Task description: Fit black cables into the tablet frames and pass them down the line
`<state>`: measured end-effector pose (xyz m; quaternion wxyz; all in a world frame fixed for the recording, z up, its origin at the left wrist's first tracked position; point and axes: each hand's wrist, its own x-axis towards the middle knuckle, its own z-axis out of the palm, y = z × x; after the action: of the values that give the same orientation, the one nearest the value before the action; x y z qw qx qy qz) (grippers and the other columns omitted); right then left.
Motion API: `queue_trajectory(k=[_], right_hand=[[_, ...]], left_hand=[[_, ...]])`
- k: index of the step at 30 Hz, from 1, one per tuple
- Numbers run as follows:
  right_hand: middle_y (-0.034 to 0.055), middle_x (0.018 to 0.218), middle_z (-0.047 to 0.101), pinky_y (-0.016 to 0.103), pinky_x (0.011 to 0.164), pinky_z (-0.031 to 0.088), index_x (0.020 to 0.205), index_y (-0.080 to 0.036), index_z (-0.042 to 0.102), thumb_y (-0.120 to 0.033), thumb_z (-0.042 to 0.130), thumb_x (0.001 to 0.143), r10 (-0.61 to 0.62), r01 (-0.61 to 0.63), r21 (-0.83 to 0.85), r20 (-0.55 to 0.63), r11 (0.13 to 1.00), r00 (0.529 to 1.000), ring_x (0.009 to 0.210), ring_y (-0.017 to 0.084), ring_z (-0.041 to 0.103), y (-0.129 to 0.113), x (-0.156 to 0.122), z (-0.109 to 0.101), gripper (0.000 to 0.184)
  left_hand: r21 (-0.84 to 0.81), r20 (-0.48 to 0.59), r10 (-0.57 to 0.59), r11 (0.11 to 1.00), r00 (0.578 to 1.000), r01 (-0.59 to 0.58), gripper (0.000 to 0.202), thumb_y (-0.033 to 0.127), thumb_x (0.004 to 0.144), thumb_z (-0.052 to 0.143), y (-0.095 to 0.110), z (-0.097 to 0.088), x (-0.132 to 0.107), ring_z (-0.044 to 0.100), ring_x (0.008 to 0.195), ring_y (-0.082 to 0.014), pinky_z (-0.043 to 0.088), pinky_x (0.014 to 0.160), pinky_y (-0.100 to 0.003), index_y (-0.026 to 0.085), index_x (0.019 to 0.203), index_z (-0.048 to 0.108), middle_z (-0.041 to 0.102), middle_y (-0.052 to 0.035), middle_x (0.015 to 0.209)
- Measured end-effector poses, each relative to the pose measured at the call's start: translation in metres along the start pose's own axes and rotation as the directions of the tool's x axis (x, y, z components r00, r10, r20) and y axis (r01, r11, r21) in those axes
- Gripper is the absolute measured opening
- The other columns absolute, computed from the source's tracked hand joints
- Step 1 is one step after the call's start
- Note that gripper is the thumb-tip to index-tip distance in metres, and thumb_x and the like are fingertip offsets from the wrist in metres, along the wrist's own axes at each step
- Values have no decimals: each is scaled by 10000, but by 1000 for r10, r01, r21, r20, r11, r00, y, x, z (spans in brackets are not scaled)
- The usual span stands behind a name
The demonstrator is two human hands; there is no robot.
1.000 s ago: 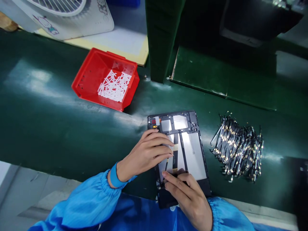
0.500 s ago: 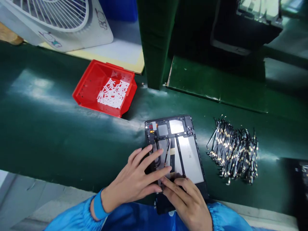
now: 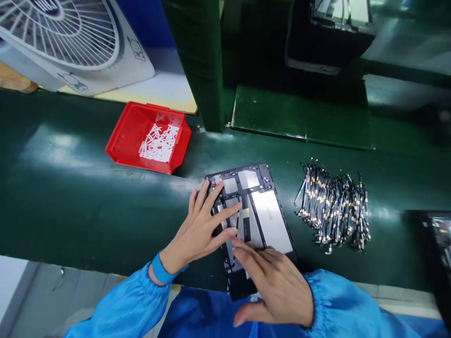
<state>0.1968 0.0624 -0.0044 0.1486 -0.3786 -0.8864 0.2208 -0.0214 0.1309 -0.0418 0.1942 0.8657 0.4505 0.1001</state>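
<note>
A black tablet housing lies flat on the green mat, with a silver panel and dark flat cable strips with gold patches across it. My left hand rests spread on its left side, fingertips on the strips near the upper left corner. My right hand lies over the lower end, fingers apart, fingertips on the lower strips and holding nothing I can see. Both hands hide the housing's lower left part. To the right, apart from both hands, lies a heap of black and gold flat flex cables.
A red plastic bin tilts on the green mat, holding white paper strips. Behind it stand a white fan and a green post. A dark device sits at the right edge.
My left hand has slid up toward the housing's upper left corner with its fingers spread. My right hand's fingers have opened from the strips' lower end. The whole view has shifted left.
</note>
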Motion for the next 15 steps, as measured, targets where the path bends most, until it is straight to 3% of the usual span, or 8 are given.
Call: queue_trajectory(k=[6,9,11,13,15], right_hand=[[193,1313,583,304,529,494,1111,-103,657,-704,43,917,-70,90,-239,92,967,993,553,156,649,-29,-29,22,880],[150,1278,625,287,524,508,1069,-123,671,-610,38,972,-77,77,-226,11,971,997,569,147,659,-29,-32,24,804],[116,1244,658,258,578,549,1087,-136,657,-553,104,1007,-77,64,-194,-58,979,995,657,145,696,-19,-35,21,697],[114,1181,688,230,631,582,1122,-136,630,-524,233,1016,-10,-23,-194,-170,981,985,737,155,721,-2,-43,16,565],[129,1107,689,210,559,587,1187,-127,595,-522,372,987,171,-239,-192,-314,952,934,682,159,725,19,-58,14,496]], left_hand=[[-73,30,-100,992,994,102,501,392,873,617,11,-6,3,-97,1472,-420,86,1125,-695,348,1359,499,-114,-25,1632],[-136,51,-145,979,988,150,538,359,887,611,16,-9,0,-147,1457,-434,81,1125,-696,366,1398,445,-218,-6,1611],[-218,43,-188,957,981,193,606,344,915,575,23,-7,-7,-158,1456,-423,105,1137,-675,374,1466,324,-270,-8,1595],[-358,-8,-281,897,960,260,647,334,955,501,33,0,-18,-105,1480,-367,159,1163,-610,346,1515,177,-245,-35,1604],[-508,-109,-479,780,871,366,627,318,987,417,48,15,-29,1,1501,-289,189,1182,-543,323,1527,98,-91,-59,1634]])
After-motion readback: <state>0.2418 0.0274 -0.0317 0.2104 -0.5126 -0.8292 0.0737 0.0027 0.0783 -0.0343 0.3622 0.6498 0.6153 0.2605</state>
